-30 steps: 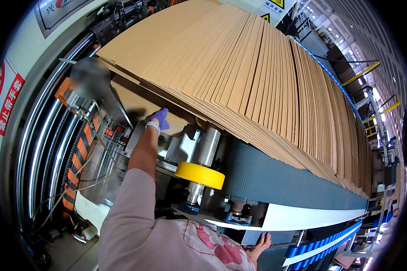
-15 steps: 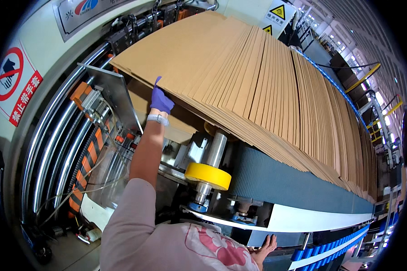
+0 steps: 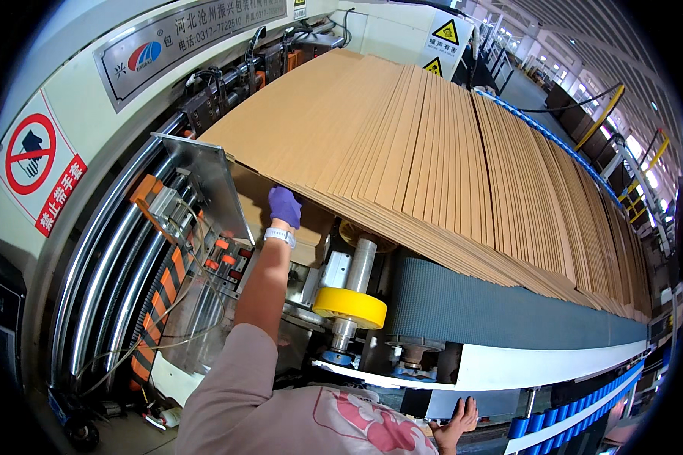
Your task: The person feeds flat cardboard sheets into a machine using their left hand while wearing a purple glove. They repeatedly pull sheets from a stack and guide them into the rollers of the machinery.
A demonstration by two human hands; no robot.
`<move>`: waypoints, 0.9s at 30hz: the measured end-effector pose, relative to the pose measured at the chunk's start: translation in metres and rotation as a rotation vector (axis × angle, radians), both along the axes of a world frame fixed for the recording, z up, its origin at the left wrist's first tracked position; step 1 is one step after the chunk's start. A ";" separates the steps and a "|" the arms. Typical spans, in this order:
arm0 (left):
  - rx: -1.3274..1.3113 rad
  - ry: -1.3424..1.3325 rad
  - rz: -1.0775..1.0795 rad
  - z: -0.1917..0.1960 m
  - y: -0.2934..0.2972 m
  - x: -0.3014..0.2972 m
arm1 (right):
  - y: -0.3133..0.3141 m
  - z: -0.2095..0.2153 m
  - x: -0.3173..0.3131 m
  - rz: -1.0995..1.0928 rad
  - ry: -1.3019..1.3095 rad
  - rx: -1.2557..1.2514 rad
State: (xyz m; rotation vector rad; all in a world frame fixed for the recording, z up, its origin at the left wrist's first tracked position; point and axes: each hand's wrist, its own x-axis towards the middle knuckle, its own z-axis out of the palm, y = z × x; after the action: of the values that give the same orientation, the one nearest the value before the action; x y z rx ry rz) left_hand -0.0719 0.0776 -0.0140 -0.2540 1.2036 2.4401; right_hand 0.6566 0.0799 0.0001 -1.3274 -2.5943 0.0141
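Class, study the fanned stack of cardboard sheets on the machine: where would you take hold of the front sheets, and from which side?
Probably the exposed lower edge of the cardboard sheets, from underneath on the near side, where the gloved left hand already reaches. The sheets lean overlapped, so only that edge is free.

Your left hand (image 3: 284, 206), in a purple glove with a white band at the wrist, is raised and reaches under the near edge of the cardboard sheets (image 3: 432, 152) — the fingertips are hidden beneath them. The sheets are plain brown, flat and long, overlapped like shingles in one broad slanting run that stretches from the upper left away to the right. They lie on a dark grey belt (image 3: 470, 303) — its side shows below their near edge.
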 end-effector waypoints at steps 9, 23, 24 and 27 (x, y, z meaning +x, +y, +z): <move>-0.384 0.577 0.008 -0.021 -0.038 -0.027 | 0.003 0.000 -0.005 0.002 0.001 -0.016; 0.216 0.073 0.028 -0.007 -0.067 -0.035 | 0.002 -0.001 0.000 0.038 -0.011 0.020; 0.206 0.033 -0.004 -0.011 -0.068 -0.034 | 0.001 0.000 -0.001 0.046 -0.002 0.033; 0.324 -0.149 -0.119 -0.024 -0.084 -0.026 | -0.001 0.005 -0.003 0.047 -0.008 0.030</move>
State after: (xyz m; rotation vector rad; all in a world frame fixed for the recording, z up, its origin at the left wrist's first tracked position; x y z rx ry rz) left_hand -0.0977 -0.0068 -0.0382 -0.2549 0.7256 2.4169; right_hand 0.6535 0.0789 0.0053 -1.2579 -2.6213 -0.0227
